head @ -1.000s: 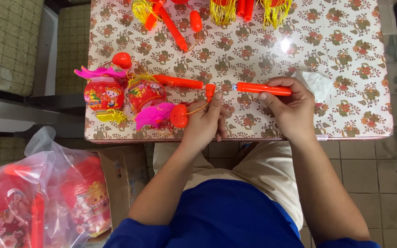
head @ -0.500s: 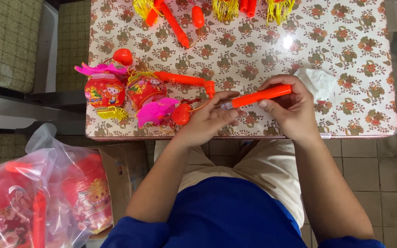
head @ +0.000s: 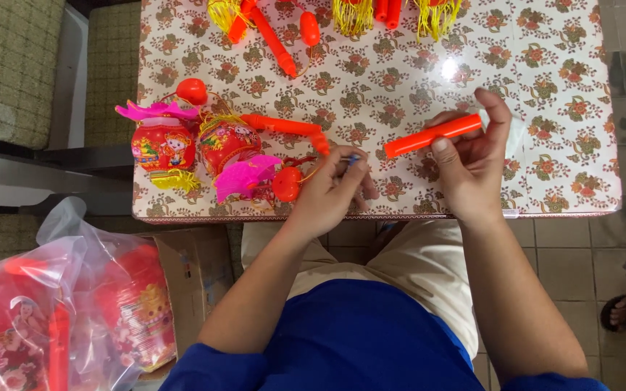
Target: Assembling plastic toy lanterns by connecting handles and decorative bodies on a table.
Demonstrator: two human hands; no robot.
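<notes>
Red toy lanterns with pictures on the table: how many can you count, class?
2. One lantern sits near the table's left edge, under a pink fan; the second lantern stands beside it, nearer the left hand. Others may lie beyond the top edge.

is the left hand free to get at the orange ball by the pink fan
Probably yes: the left hand rests right beside the orange ball, with nothing between them, though its fingers already pinch something small.

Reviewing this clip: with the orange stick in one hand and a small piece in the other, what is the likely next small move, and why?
Probably bring the two hands together. The right hand holds the orange stick tilted, its lower end pointing toward the left hand, which pinches a small dark piece apart from that end. What the piece is cannot be told.
</notes>
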